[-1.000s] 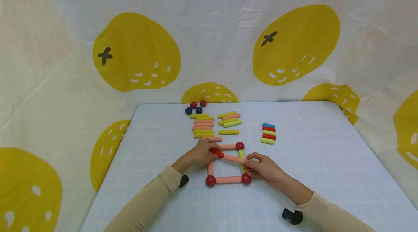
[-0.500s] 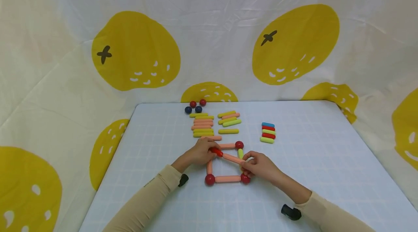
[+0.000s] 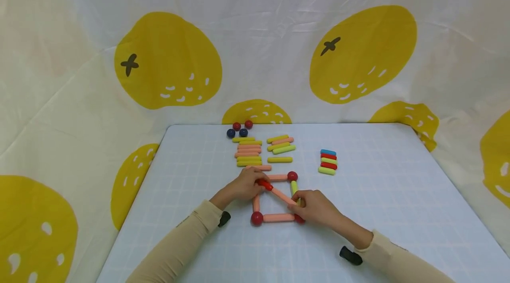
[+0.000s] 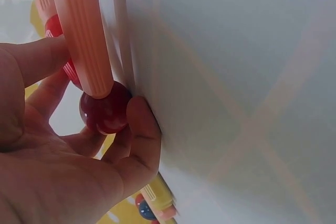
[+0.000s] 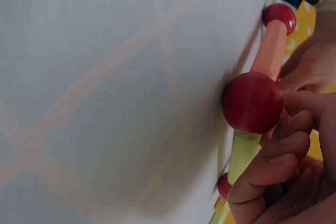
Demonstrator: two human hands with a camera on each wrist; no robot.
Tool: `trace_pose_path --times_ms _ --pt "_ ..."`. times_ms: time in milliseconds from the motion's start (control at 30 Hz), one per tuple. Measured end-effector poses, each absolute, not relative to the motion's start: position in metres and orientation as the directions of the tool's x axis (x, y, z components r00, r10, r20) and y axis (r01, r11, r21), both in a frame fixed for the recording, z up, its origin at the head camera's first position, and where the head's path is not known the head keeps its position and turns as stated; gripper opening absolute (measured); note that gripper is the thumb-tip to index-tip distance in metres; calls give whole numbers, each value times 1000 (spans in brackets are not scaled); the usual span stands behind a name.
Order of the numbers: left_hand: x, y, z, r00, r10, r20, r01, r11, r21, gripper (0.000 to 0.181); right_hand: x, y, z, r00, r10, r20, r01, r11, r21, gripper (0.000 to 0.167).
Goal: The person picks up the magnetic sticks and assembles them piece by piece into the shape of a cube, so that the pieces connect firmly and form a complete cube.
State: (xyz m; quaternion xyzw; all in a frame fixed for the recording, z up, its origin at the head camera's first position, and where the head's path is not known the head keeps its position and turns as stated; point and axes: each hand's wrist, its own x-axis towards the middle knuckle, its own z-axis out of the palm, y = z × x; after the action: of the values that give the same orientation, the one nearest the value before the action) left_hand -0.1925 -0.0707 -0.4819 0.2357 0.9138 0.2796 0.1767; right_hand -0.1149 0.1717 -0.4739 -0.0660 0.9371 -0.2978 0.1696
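Observation:
A square of pink sticks and one light green stick point(image 3: 294, 186) has red balls at its corners. At its far left corner my left hand point(image 3: 244, 185) pinches a short red stick point(image 3: 265, 184); in the left wrist view its other fingers curl about the corner's red ball point(image 4: 106, 107). A pink stick point(image 3: 282, 195) runs slantwise across the square from the red stick. My right hand point(image 3: 318, 207) pinches its near end above the near right red ball point(image 5: 253, 103). Another red ball point(image 3: 256, 218) marks the near left corner.
Behind the square lie yellow sticks point(image 3: 280, 159) and pink sticks point(image 3: 248, 150) in rows. Loose red balls point(image 3: 249, 124) and dark blue balls point(image 3: 231, 133) sit at the far edge. Several short coloured sticks point(image 3: 328, 162) are stacked in a row farther right.
My right hand has come nearer and slightly left, swinging the pink stick's near end down toward the near right corner ball. The left hand has stayed at the far left corner.

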Motion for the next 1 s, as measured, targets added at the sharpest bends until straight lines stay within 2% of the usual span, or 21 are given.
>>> trace_pose_path --times_ms 433,733,1000 --pt "-193 -71 -479 -830 514 -217 309 748 587 24 -117 166 -472 -914 -308 -263 -153 864 -479 20" --pt "-190 -69 -481 -822 543 -170 368 735 569 24 -119 165 -473 -903 -329 -276 -164 858 -486 21" --pt "-188 -69 -478 -824 540 -172 361 734 575 25 -121 168 -472 -902 -336 -270 -174 857 -485 20"
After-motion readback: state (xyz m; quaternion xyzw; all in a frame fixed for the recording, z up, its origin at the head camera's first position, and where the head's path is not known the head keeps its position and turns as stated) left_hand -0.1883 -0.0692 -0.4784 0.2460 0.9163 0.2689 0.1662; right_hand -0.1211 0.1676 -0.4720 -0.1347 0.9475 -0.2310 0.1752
